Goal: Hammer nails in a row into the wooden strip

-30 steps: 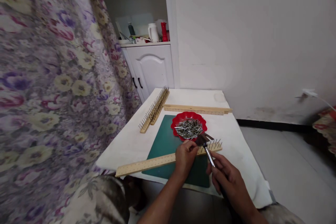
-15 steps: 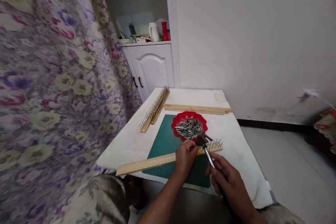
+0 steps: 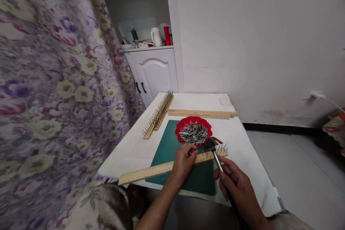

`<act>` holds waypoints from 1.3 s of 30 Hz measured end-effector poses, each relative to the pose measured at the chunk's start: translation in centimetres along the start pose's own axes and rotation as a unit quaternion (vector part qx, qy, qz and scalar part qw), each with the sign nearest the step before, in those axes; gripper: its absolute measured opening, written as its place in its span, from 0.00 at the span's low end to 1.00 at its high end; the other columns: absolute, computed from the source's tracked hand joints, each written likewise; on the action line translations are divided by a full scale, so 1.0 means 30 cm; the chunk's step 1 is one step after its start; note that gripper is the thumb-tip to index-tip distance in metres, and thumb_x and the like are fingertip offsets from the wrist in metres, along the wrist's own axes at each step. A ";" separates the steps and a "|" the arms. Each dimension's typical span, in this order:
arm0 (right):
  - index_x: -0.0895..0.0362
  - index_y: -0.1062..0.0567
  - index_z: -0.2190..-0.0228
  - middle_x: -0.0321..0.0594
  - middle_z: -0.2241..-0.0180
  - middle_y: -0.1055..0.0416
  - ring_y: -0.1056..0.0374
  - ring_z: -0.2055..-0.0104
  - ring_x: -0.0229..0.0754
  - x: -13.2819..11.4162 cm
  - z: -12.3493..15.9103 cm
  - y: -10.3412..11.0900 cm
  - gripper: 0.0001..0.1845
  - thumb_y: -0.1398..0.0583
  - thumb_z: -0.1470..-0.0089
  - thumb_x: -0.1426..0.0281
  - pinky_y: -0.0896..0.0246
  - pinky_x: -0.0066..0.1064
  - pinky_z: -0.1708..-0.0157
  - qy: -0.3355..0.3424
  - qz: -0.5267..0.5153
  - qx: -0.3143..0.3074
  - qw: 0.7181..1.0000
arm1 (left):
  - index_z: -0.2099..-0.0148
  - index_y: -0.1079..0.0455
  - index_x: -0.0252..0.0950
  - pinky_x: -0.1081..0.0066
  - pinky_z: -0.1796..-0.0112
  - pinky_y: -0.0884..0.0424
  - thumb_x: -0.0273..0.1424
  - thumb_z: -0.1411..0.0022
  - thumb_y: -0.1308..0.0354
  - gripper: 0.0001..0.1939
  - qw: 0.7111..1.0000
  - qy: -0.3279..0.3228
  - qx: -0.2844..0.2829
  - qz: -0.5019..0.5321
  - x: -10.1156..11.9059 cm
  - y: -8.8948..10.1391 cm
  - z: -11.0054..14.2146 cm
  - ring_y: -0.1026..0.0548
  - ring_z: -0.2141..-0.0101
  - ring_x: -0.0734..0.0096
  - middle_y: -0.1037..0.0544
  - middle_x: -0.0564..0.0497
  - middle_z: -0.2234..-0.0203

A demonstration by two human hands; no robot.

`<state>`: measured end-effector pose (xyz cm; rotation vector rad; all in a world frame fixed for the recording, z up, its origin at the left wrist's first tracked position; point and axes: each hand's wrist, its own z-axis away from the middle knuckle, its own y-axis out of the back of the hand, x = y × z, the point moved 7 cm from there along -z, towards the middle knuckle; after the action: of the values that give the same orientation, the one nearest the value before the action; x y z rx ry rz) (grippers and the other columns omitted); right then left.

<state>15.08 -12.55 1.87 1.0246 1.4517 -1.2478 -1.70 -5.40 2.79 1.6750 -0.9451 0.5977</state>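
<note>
My right hand (image 3: 237, 183) is wrapped around the handle of a claw hammer (image 3: 217, 158), whose dark head hovers over the right part of a pale wooden strip (image 3: 148, 171). Several nails (image 3: 222, 149) stand in that end of the strip; rows of small holes run along the rest. My left hand (image 3: 183, 161) rests across the strip, left of the hammer head, with fingers closed in a pinch. Whatever lies between its fingertips is hidden. Just beyond, a red scalloped bowl (image 3: 178, 129) holds a heap of loose nails (image 3: 193, 133).
A green mat (image 3: 164, 151) lies beneath the strip on the white-covered table (image 3: 129, 147). Two strips full of upright nails (image 3: 159, 115) lie at the back left. More wooden strips (image 3: 202, 114) lie behind the bowl. A floral curtain (image 3: 67, 79) hangs on the left.
My left hand has shifted a little left along the strip. The hammer head has lifted slightly and moved right, away from the left fingers. The view has tilted slightly.
</note>
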 end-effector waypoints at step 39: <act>0.53 0.34 0.49 0.31 0.75 0.33 0.44 0.82 0.31 0.011 -0.013 0.014 0.23 0.38 0.47 0.66 0.46 0.21 0.85 0.026 -0.014 0.059 0.998 | 0.67 0.38 0.37 0.75 0.70 0.41 0.24 0.38 0.54 0.06 0.990 -0.111 -0.044 -0.074 0.174 0.008 0.119 0.35 0.72 0.74 0.33 0.53 0.73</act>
<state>15.35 -12.11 1.50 1.1262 1.4495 -1.3486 0.77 -10.33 5.88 1.7383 -0.9791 0.2685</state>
